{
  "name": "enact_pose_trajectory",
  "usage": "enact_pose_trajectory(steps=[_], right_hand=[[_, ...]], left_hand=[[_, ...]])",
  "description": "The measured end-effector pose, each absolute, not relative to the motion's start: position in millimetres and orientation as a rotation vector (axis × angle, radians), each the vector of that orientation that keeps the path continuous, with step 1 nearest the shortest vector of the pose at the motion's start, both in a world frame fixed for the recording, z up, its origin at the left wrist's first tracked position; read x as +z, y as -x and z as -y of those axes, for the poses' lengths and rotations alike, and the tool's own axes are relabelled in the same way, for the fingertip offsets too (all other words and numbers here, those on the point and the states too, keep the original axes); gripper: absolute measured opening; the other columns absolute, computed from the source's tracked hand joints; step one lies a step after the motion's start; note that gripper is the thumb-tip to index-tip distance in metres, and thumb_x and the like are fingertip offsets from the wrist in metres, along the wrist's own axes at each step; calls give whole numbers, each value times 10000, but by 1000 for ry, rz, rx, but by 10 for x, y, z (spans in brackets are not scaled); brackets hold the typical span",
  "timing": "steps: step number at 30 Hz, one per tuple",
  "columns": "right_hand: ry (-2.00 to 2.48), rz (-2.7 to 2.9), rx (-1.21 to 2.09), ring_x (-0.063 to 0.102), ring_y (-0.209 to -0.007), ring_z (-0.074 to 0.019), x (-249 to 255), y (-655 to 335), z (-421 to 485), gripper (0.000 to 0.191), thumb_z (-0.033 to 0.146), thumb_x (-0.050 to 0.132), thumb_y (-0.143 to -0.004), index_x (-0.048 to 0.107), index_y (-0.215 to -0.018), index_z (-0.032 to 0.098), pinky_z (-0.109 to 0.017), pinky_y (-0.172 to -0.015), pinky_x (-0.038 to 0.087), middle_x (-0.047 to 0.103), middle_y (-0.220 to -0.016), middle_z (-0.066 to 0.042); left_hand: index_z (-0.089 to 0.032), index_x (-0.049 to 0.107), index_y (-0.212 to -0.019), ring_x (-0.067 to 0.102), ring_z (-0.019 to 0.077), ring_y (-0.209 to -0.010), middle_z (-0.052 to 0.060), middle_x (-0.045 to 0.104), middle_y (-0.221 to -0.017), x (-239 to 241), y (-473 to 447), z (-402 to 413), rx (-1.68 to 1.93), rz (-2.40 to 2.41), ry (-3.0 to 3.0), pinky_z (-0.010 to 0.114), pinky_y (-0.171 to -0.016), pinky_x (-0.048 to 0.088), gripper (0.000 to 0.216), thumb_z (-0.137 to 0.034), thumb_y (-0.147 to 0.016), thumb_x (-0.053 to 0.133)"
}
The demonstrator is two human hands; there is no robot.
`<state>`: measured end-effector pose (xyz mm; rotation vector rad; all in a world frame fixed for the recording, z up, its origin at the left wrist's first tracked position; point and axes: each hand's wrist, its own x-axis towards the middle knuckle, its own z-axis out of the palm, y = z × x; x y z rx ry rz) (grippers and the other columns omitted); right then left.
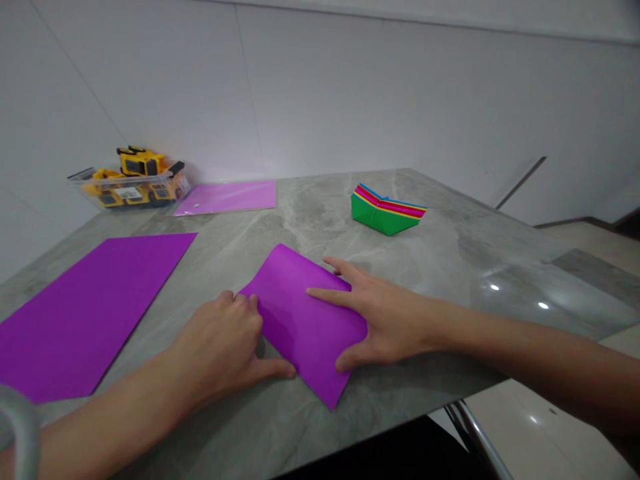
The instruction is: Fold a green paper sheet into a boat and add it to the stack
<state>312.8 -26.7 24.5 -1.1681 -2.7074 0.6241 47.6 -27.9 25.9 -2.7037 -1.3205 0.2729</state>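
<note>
A purple sheet of paper [305, 320] lies near the table's front edge, bent over with a rounded fold at its far side. My left hand [225, 340] grips the sheet's left edge with curled fingers, its thumb stretched along the near edge. Fingers spread, my right hand [380, 313] rests on the right part of the paper, thumb towards me. Under the hands, part of the sheet is hidden. Behind it stands a folded paper boat [385, 215], green with yellow, red, pink and blue layers along its rim.
To the left lies a stack of purple paper [95, 307]. Farther back is a pack of lighter purple paper [230, 197] beside a clear plastic box [135, 190] of yellow toy vehicles. The grey marble-patterned table [465, 280] meets a white wall [320, 93].
</note>
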Motion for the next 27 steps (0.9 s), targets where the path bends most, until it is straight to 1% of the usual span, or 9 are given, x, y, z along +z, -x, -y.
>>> enact_pose_trajectory(steps=[3, 9, 13, 16, 20, 25, 27], right_hand=[[1127, 2723, 613, 140, -1460, -425, 199, -3099, 286, 958, 542, 780, -695, 349, -1512, 289, -589, -1128, 275, 41, -1633, -121], [1101, 2725, 625, 143, -1457, -428, 180, -3097, 284, 952, 524, 777, -705, 348, -1514, 266, -597, -1127, 267, 42, -1631, -137], [1101, 2723, 637, 141, -1456, -430, 198, -3088, 284, 946, 523, 777, -705, 363, -1509, 245, -595, -1124, 272, 44, -1629, -145], [1114, 2721, 639, 146, -1454, -436, 204, -3076, 285, 945, 523, 779, -702, 369, -1507, 247, -596, -1126, 268, 54, -1629, -143], [1122, 2725, 627, 144, -1456, -439, 196, -3067, 280, 957, 526, 787, -690, 367, -1507, 258, -595, -1131, 260, 68, -1631, -138], [1107, 2758, 601, 102, -1466, -441, 183, -3065, 278, 974, 538, 776, -696, 337, -1520, 260, -600, -1134, 239, 28, -1634, -154], [1098, 2778, 562, 61, -1468, -453, 194, -3050, 293, 981, 544, 768, -701, 328, -1525, 244, -631, -1132, 201, 14, -1634, -165]], left_hand=[[-133, 765, -827, 665, 364, -761, 210, 712, -845, 264, -529, 271, 240, 1406, 2735, 484, -700, 521, 833, -885, -698, 432], [-107, 775, -856, 674, 412, -810, 232, 712, -865, 262, -582, 274, 282, 1471, 2698, 509, -698, 515, 826, -858, -707, 467], [-107, 776, -870, 672, 423, -821, 237, 711, -885, 265, -587, 286, 302, 1453, 2690, 516, -693, 512, 840, -861, -720, 439], [-106, 779, -854, 676, 415, -812, 236, 714, -868, 260, -593, 287, 306, 1439, 2675, 505, -692, 513, 858, -873, -718, 420], [-129, 783, -814, 678, 381, -782, 216, 721, -837, 260, -599, 275, 277, 1448, 2680, 476, -688, 512, 855, -890, -698, 413], [-150, 780, -789, 685, 352, -758, 188, 727, -809, 288, -613, 266, 320, 1399, 2684, 457, -687, 518, 811, -867, -731, 406], [-150, 782, -794, 688, 357, -762, 189, 728, -810, 302, -626, 270, 337, 1398, 2679, 462, -691, 521, 804, -865, -728, 419]])
